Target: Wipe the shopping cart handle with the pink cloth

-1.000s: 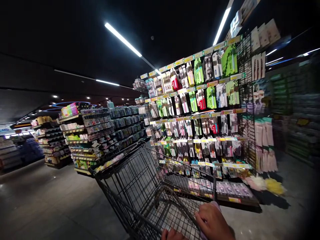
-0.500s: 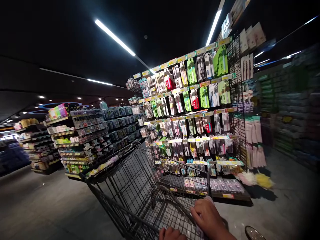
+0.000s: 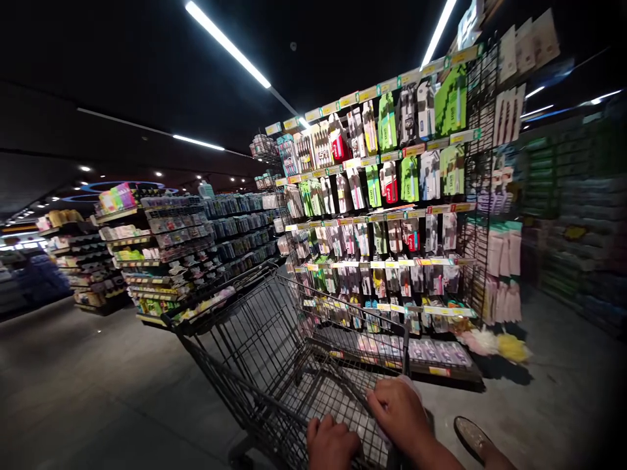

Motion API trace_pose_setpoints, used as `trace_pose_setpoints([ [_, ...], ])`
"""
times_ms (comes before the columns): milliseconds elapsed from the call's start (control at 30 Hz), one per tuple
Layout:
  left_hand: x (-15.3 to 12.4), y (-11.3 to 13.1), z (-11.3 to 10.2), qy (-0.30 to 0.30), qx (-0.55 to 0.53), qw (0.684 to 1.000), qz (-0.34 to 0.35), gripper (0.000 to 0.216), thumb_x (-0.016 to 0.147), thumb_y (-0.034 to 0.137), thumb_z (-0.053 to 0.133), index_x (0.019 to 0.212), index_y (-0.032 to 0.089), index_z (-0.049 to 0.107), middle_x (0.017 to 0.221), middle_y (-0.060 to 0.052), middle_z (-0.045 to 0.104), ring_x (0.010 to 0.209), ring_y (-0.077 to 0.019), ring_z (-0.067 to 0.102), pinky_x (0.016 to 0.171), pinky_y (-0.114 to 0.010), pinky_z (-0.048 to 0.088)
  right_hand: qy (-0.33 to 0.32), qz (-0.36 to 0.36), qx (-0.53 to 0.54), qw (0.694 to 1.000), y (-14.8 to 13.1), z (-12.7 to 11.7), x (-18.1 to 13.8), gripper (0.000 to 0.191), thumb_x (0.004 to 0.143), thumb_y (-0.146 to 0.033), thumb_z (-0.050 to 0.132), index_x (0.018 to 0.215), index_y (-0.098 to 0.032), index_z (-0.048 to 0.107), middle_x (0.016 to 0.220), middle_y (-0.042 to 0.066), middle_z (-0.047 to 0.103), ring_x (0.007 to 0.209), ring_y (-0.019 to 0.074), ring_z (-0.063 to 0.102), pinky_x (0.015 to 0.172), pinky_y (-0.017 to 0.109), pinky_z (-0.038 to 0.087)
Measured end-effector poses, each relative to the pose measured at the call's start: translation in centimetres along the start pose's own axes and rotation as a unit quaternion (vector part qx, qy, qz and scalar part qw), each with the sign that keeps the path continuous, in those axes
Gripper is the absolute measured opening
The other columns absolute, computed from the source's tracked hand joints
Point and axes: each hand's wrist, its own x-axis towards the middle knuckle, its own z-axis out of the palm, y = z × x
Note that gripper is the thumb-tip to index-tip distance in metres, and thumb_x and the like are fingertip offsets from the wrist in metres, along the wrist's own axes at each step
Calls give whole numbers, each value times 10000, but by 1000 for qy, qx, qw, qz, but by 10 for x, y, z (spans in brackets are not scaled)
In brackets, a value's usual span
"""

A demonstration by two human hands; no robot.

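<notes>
A dark wire shopping cart stands in front of me, its basket tilted across the lower middle of the view. My left hand is at the near end of the cart, fingers curled over the handle, which is mostly hidden beneath it. To its right and a little higher, my right hand is closed round the near right corner of the cart, by the upright edge of the side panel. What lies under its palm is partly hidden; something pale shows at its edge.
A tall rack of packaged toothbrushes stands beyond the cart. Stocked shelves run along the left. Pink goods and a yellow fluffy item hang at the rack's right end. A foot in a shoe shows at lower right.
The rack appears larger and slightly further right at its top. Both hands sit higher in view, with more of my left hand showing, still at the cart. The foot shows more.
</notes>
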Motion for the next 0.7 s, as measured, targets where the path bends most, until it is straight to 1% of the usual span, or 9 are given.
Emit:
trace_pose_setpoints([
  [133, -5, -2, 1, 11, -22, 1000, 15, 437, 758, 714, 644, 707, 281, 679, 716, -12, 668, 807, -215, 548, 879, -402, 317, -65, -9, 124, 990, 18, -6, 10, 562, 974, -403, 414, 457, -188, 463, 536, -7, 524, 547, 111, 495, 598, 291, 272],
  [233, -6, -3, 13, 31, -21, 999, 13, 624, 639, 871, 587, 658, 251, 650, 663, -20, 625, 760, -212, 537, 846, -397, 324, -24, 125, 247, 961, 30, -15, 34, 594, 905, -589, 450, 447, -215, 401, 487, -4, 463, 503, 137, 445, 551, 287, 295],
  [333, -7, -4, 26, 39, -20, 999, -4, 758, 567, 974, 469, 604, 230, 610, 606, -23, 583, 711, -207, 526, 828, -404, 324, 45, 276, 434, 857, 18, -23, 50, 575, 845, -690, 463, 496, -246, 353, 468, -18, 434, 470, 143, 408, 512, 284, 336],
  [400, -8, -6, 30, 33, -27, 999, -12, 785, 587, 989, 395, 627, 238, 620, 628, -23, 597, 716, -211, 536, 839, -414, 319, -1, 282, 534, 797, 1, -24, 47, 560, 850, -682, 469, 520, -247, 345, 502, -15, 476, 473, 138, 419, 512, 281, 362],
  [433, -8, -6, 31, 31, -32, 999, -13, 784, 601, 987, 377, 646, 247, 631, 645, -22, 608, 726, -214, 542, 847, -418, 315, -53, 259, 557, 788, -6, -24, 41, 566, 858, -673, 471, 509, -243, 354, 515, -6, 503, 479, 137, 434, 520, 282, 373],
  [467, -9, -7, 31, 30, -35, 999, -13, 782, 607, 986, 372, 656, 253, 639, 652, -21, 612, 732, -215, 546, 853, -422, 313, -106, 226, 558, 791, -12, -22, 35, 585, 871, -664, 466, 484, -236, 367, 521, 7, 528, 489, 139, 454, 539, 284, 387],
  [533, -10, -6, 30, 35, -34, 999, -14, 786, 596, 990, 376, 643, 251, 638, 639, -24, 603, 731, -216, 543, 856, -430, 309, -160, 159, 509, 831, -13, -18, 24, 640, 903, -646, 436, 426, -222, 388, 508, 24, 542, 521, 144, 490, 599, 292, 410],
  [633, -11, 0, 28, 54, -42, 997, -27, 816, 554, 1007, 380, 617, 228, 615, 624, -25, 582, 711, -206, 523, 857, -438, 309, -101, 98, 361, 922, 3, -13, 22, 662, 918, -637, 413, 411, -212, 416, 500, 13, 493, 550, 148, 482, 612, 295, 382],
  [700, -10, 5, 25, 66, -57, 995, -38, 822, 527, 1011, 402, 617, 219, 603, 630, -17, 578, 709, -199, 515, 869, -442, 307, -54, 80, 259, 961, 12, -11, 27, 640, 924, -623, 405, 438, -209, 442, 524, 8, 476, 560, 149, 471, 591, 295, 346],
])
